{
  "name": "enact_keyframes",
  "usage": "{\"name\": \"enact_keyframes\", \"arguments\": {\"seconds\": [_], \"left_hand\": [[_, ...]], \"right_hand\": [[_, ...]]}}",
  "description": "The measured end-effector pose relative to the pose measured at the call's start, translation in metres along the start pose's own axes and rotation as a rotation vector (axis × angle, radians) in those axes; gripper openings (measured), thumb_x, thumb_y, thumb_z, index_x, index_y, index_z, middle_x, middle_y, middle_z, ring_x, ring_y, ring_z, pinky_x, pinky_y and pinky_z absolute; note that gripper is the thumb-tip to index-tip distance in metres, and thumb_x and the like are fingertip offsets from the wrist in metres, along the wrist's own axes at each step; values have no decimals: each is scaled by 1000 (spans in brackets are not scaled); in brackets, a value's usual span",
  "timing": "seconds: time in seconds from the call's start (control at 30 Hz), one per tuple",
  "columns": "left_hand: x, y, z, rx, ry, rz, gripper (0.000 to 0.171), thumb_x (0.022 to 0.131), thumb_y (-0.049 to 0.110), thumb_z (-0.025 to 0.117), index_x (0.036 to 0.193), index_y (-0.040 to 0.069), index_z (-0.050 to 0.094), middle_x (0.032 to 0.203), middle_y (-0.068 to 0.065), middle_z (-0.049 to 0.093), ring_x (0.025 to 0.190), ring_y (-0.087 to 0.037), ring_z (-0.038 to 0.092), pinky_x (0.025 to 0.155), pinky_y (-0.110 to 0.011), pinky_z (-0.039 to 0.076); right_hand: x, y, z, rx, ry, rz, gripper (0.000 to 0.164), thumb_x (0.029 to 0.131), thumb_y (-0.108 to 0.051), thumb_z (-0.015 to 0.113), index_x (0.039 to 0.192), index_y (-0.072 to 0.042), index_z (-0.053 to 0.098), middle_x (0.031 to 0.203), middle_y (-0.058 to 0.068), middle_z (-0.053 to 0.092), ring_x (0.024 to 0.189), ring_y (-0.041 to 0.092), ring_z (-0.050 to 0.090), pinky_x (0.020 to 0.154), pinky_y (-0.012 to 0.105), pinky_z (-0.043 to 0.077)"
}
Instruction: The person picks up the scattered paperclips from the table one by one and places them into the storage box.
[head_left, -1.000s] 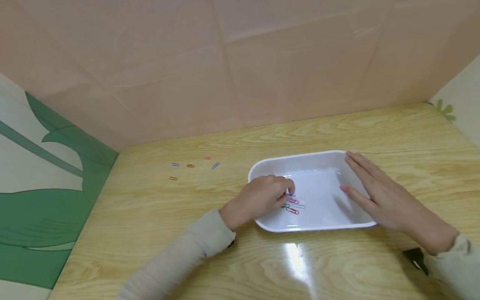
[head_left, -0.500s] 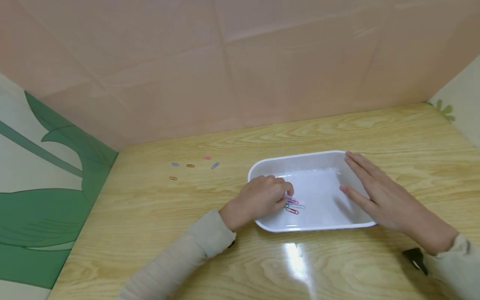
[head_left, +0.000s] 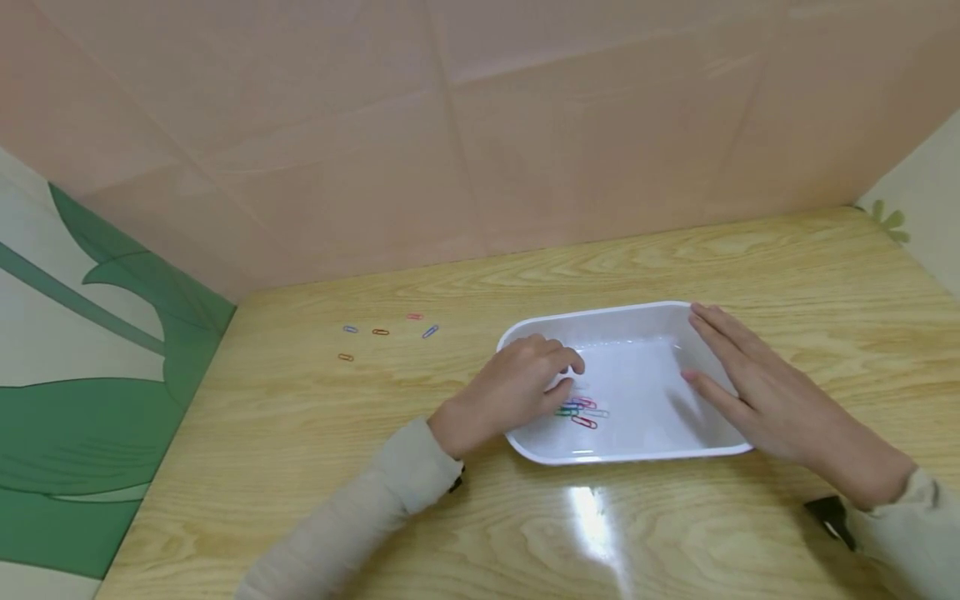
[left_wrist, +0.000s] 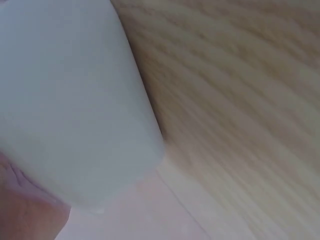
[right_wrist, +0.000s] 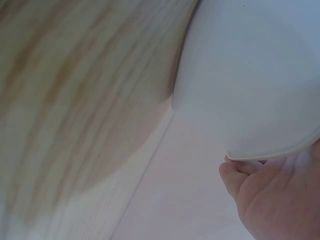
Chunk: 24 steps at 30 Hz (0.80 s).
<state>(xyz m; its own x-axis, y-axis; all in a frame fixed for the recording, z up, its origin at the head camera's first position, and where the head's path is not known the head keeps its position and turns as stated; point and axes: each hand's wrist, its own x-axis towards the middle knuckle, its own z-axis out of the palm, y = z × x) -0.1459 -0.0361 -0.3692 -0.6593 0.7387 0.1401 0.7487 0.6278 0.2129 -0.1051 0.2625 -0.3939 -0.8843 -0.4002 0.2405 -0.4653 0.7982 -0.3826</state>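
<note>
A white rectangular tray (head_left: 645,392) sits on the wooden table. Several coloured paper clips lie in its left part, among them a red paper clip (head_left: 584,422). My left hand (head_left: 517,383) is over the tray's left end, just above these clips, its thumb and curved forefinger apart and no clip seen between them. My right hand (head_left: 772,400) rests on the tray's right rim with fingers straight and the thumb over the inside. In the wrist views, the tray's outer wall (left_wrist: 75,100) fills much of the left one, and the right hand's fingers touch the rim in the other.
Several more paper clips lie on the table left of the tray, including an orange-red paper clip (head_left: 381,332) and a blue paper clip (head_left: 430,332). A pinkish sheet (head_left: 465,125) stands behind the table, with a green-patterned panel (head_left: 82,375) at the left.
My left hand has spread its thumb and forefinger and drawn back slightly up and left. More clips now show beneath it. The right hand and tray have stayed in place.
</note>
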Motion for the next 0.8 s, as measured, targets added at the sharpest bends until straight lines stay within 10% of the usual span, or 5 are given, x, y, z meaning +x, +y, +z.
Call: {"name": "enact_keyframes", "arguments": {"seconds": [0.8], "left_hand": [[-29, -42, -20, -6, 198, -88, 20, 93, 8, 64, 112, 7, 70, 114, -5, 72, 103, -21, 63, 90, -30, 53]], "right_hand": [[0, 1, 0, 10, -14, 15, 66, 105, -25, 48, 157, 1, 17, 164, 23, 16, 153, 39, 12, 127, 35, -1]]}}
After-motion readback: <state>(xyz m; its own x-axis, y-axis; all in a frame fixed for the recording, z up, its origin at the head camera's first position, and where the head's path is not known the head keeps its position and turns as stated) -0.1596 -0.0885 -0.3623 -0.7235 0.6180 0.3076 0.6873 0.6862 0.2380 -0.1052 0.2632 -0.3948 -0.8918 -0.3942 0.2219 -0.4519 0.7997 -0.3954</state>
